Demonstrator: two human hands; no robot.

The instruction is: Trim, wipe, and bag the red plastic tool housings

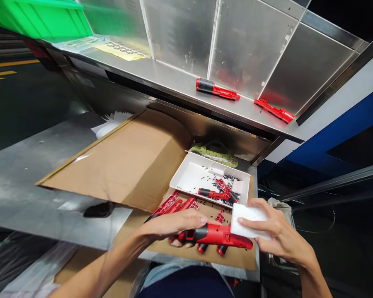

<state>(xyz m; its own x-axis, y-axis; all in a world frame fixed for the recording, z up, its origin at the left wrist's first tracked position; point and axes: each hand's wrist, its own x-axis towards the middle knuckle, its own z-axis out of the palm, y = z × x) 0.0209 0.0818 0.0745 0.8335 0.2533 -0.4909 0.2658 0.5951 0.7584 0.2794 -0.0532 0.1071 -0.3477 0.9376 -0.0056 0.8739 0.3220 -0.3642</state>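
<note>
My left hand point(186, 225) is closed around the black end of a red and black plastic tool housing point(219, 235), held level above the cardboard. In my right hand point(275, 229) is a white foam block point(248, 221), pinched between thumb and fingers and pressed against the red part of the housing. Below and behind lie more red housing pieces point(174, 203) and a small red part point(219, 216). Just beyond stands a white tray point(186, 176) with red and black housings point(214, 193) and many small black bits in it.
A large cardboard sheet point(127, 161) leans left of the tray. Behind the tray lies a green-yellow pouch point(213, 153). On the metal shelf point(170, 76) rest two red housings point(217, 89), a yellow sheet point(119, 50) and a green bin point(46, 18).
</note>
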